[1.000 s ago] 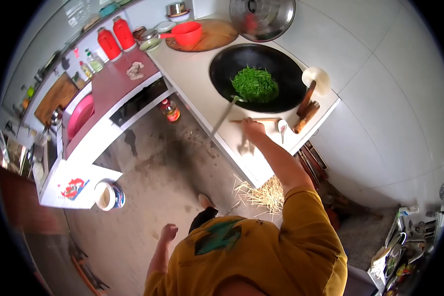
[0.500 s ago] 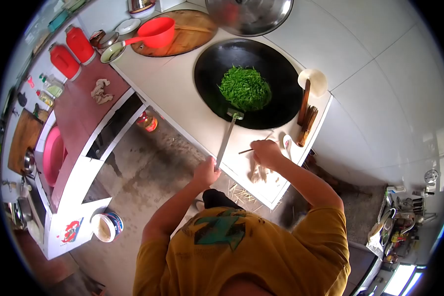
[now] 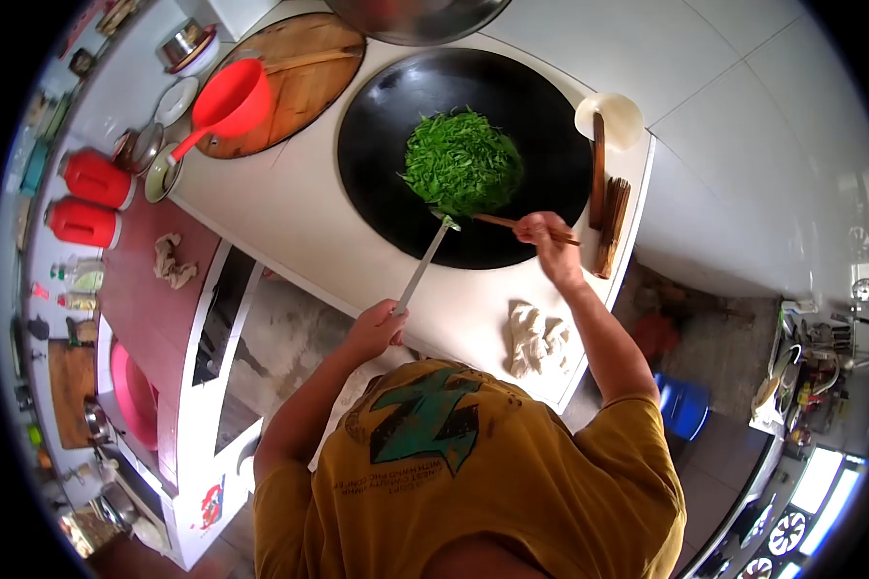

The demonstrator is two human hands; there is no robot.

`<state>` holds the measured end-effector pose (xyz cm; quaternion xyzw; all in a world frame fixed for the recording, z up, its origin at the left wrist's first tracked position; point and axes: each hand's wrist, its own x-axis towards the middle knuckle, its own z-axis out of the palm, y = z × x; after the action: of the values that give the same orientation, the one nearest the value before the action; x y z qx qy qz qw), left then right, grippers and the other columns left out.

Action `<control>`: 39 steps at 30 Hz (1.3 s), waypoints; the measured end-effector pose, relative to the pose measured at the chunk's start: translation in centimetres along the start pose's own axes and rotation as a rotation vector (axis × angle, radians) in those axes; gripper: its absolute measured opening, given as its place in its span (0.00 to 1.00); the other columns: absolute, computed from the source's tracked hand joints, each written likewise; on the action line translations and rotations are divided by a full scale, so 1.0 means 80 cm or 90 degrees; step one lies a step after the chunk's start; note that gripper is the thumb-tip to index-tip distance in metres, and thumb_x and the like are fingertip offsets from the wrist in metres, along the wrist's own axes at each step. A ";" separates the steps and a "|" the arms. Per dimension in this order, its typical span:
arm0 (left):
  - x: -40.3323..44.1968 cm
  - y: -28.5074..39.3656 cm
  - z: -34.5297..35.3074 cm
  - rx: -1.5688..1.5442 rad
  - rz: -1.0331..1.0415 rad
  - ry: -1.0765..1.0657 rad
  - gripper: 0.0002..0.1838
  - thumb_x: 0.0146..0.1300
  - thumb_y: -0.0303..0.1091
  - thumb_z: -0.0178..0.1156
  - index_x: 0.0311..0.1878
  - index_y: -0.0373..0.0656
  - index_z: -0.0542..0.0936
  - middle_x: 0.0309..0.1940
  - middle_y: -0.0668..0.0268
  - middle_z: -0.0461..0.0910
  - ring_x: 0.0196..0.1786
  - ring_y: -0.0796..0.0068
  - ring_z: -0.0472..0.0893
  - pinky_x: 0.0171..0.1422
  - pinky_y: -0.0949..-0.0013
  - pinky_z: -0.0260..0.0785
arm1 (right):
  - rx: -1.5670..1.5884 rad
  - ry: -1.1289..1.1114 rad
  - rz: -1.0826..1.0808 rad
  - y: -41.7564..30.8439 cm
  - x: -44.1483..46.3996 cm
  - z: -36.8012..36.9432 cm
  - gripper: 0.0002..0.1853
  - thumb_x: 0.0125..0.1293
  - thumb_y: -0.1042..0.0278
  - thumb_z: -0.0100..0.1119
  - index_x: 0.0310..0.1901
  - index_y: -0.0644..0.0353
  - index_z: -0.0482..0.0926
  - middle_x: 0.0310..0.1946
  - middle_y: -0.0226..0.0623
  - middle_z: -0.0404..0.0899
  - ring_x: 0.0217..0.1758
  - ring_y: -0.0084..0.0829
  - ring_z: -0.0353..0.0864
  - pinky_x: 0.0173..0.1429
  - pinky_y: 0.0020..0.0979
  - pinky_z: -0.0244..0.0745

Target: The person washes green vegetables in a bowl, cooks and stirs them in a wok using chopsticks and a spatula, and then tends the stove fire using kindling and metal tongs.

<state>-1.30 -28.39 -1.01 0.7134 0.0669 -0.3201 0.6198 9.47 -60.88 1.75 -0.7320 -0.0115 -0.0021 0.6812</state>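
My left hand (image 3: 378,331) is closed around the long metal handle of a wok spatula (image 3: 421,268). The spatula's head meets the near edge of a heap of chopped greens (image 3: 459,159) in a large black wok (image 3: 372,135). Chopsticks (image 3: 497,221) are gripped in my right hand (image 3: 550,243), over the wok's near right rim. Their tips point left to the lower edge of the greens, close to the spatula head. A crumpled cloth (image 3: 536,340) lies on the counter below my right hand.
Sticks of wood (image 3: 610,227) and a pale round bowl-like piece (image 3: 610,121) sit right of the wok. A red ladle (image 3: 237,101) rests on a round wooden board (image 3: 304,72) at the left. A metal lid (image 3: 420,17) leans behind. Red flasks (image 3: 85,222) stand far left.
My right hand has moved up and right from the counter to the wok's rim, bringing the chopsticks to the greens. The spatula has shifted slightly left with my left hand, and the view has turned.
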 end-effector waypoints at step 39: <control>0.035 0.086 -0.171 -0.093 0.054 0.136 0.08 0.67 0.26 0.49 0.47 0.39 0.73 0.19 0.71 0.67 0.23 0.80 0.69 0.34 0.74 0.66 | -0.457 -0.125 -0.053 0.082 0.192 0.011 0.08 0.61 0.69 0.60 0.41 0.56 0.84 0.38 0.39 0.84 0.38 0.35 0.85 0.41 0.32 0.79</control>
<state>9.42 -18.09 3.65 0.6986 0.1251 -0.2103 0.6724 24.95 -60.26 -4.53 -0.9199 -0.1050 0.0367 0.3761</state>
